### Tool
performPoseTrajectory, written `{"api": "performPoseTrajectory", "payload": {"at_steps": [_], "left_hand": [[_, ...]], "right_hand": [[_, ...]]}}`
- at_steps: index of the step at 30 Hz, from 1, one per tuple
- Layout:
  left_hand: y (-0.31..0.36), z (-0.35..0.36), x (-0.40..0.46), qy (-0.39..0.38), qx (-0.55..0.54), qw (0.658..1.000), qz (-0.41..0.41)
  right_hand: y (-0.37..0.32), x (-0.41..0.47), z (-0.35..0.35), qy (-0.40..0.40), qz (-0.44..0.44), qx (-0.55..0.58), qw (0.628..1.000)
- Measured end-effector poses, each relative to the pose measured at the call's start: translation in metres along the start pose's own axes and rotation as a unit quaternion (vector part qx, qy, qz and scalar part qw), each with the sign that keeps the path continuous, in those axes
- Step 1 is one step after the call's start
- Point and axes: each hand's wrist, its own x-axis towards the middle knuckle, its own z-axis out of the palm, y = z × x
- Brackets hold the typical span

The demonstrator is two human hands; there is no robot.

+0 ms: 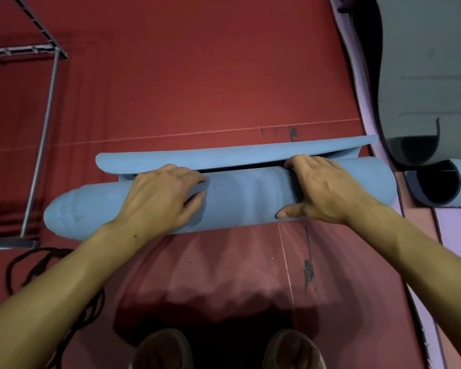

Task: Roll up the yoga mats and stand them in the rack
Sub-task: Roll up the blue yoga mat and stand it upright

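A light blue yoga mat [240, 198] lies almost fully rolled across the red floor in front of me. Its last loose flap [224, 155] curls up along the far side of the roll. My left hand [160, 198] lies on top of the roll left of the middle, fingers curled over its far side. My right hand [322, 187] grips the roll further right, fingertips tucked into the gap under the flap, thumb on the near side. The roll's left end is uneven, with inner layers sticking out. A metal rack frame [41, 134] stands at the left.
A purple mat [367, 123] and a grey mat [423, 75] lie spread out at the right, the grey one curling at its near end. Another blue mat [442, 182] lies part-rolled at the right edge. A black cord [35, 265] lies at lower left. My feet show at the bottom.
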Motion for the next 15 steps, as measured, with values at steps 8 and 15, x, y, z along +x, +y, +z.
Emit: {"api": "performPoseTrajectory", "payload": {"at_steps": [8, 15], "left_hand": [[0.006, 0.01, 0.002, -0.06, 0.055, 0.997, 0.018], [0.004, 0.017, 0.007, -0.067, 0.063, 0.996, -0.002]], "right_hand": [[0.002, 0.009, -0.005, -0.014, 0.016, -0.018, 1.0], [0.001, 0.011, -0.004, 0.003, 0.025, -0.056, 0.998]]}}
